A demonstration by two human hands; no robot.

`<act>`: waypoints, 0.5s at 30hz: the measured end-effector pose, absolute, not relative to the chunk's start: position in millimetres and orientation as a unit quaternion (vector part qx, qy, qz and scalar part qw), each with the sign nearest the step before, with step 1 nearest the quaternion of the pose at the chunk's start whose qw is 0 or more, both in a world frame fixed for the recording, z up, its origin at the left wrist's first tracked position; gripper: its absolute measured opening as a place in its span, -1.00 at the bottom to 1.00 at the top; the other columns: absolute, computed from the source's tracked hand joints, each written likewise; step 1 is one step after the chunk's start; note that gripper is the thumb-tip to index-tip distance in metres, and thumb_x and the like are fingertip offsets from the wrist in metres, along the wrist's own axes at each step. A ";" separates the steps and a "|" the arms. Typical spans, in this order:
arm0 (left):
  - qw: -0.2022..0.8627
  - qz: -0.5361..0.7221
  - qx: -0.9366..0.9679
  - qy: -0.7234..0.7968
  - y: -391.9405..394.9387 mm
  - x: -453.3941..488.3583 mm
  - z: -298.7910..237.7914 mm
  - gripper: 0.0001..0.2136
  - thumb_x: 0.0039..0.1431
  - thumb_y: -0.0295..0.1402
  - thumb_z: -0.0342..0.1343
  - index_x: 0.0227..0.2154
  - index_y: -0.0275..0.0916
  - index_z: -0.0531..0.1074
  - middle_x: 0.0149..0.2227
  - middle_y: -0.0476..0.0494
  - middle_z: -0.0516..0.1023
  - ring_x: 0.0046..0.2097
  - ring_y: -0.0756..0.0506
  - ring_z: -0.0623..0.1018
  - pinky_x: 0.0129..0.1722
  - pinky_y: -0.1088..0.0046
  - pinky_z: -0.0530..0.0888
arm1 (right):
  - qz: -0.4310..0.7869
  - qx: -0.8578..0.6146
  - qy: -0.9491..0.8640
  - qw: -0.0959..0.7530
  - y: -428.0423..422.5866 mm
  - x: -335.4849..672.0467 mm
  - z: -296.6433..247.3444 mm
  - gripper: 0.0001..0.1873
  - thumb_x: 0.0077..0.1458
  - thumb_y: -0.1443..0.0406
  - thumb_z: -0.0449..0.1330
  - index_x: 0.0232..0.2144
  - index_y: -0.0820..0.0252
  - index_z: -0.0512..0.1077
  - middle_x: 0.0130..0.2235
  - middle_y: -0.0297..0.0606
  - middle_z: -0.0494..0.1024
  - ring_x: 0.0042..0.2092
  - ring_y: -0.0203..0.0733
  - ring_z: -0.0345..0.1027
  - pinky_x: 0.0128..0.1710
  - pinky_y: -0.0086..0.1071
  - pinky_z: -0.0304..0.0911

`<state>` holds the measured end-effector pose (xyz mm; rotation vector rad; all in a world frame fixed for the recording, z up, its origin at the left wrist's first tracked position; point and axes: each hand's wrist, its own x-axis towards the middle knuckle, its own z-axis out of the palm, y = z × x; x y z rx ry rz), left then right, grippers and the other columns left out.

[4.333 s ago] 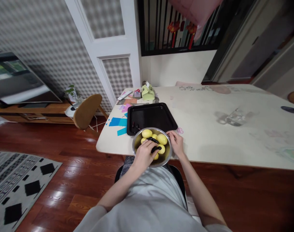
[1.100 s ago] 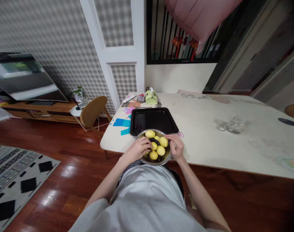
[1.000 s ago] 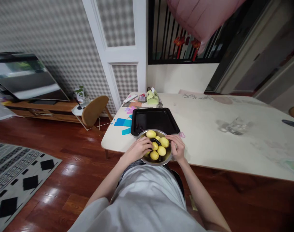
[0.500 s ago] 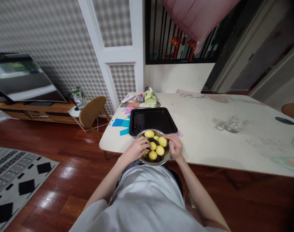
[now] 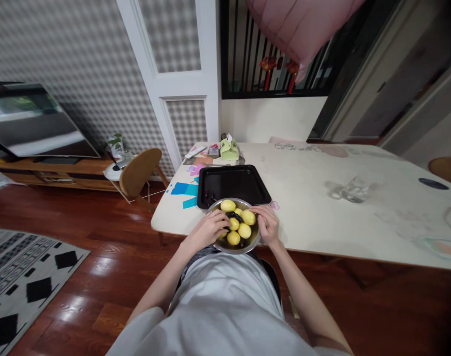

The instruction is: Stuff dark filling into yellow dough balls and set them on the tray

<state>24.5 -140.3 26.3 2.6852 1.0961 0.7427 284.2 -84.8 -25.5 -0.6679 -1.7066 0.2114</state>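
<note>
A round metal bowl [image 5: 255,241] sits right in front of me at the table's near edge. Several yellow lemons [image 5: 244,230] fill it, with a few dark, elongated things [image 5: 234,215] lying among them. My left hand [image 5: 211,226] is closed over the bowl's left side, its fingertips inside against the fruit. On the opposite side, my right hand [image 5: 266,222] grips the rim, fingertips beside a lemon. Just behind the bowl lies a black baking tray [image 5: 234,182], partly covered by it. Small dark shapes show near the tray's lower left; whether they are objects or reflections is unclear.
A clear glass vessel [image 5: 354,190] stands on the white table [image 5: 307,217] to the right. Beyond the tray are a green tissue box [image 5: 229,149] and a white remote-like item [image 5: 196,152]. A wooden chair [image 5: 141,173] stands left; a pink balloon [image 5: 303,29] hangs above.
The whole view has shifted very slightly. Both hands, the bowl and the lemons keep the same positions relative to each other.
</note>
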 end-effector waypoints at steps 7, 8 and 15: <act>0.076 0.246 0.893 0.370 -140.2 24.8 26.9 -0.86 0.38 -0.41 0.20 -0.06 -0.18 0.57 -0.01 -0.17 0.61 0.12 -0.21 0.51 0.17 0.12 0.48 | 0.094 -0.286 -0.738 0.604 -84.6 285.1 -25.7 -0.68 0.35 0.34 0.03 -0.16 0.09 0.61 -0.16 -0.17 0.69 -0.12 -0.01 0.56 -0.09 -0.08 0.43; 0.077 0.246 0.892 0.371 -140.3 25.1 27.0 -0.86 0.38 -0.41 0.20 -0.06 -0.18 0.57 -0.01 -0.16 0.61 0.12 -0.21 0.51 0.17 0.12 0.48 | 0.094 -0.286 -0.738 0.603 -84.5 285.4 -26.0 -0.68 0.35 0.33 0.03 -0.16 0.09 0.61 -0.16 -0.17 0.69 -0.12 -0.01 0.56 -0.09 -0.08 0.43; 0.075 0.247 0.888 0.379 -141.1 26.5 27.0 -0.85 0.36 -0.44 0.21 -0.06 -0.18 0.58 0.00 -0.17 0.61 0.13 -0.22 0.51 0.19 0.11 0.48 | 0.096 -0.286 -0.740 0.601 -82.5 287.0 -28.2 -0.68 0.34 0.32 0.04 -0.16 0.08 0.61 -0.16 -0.16 0.70 -0.10 0.01 0.57 -0.08 -0.06 0.44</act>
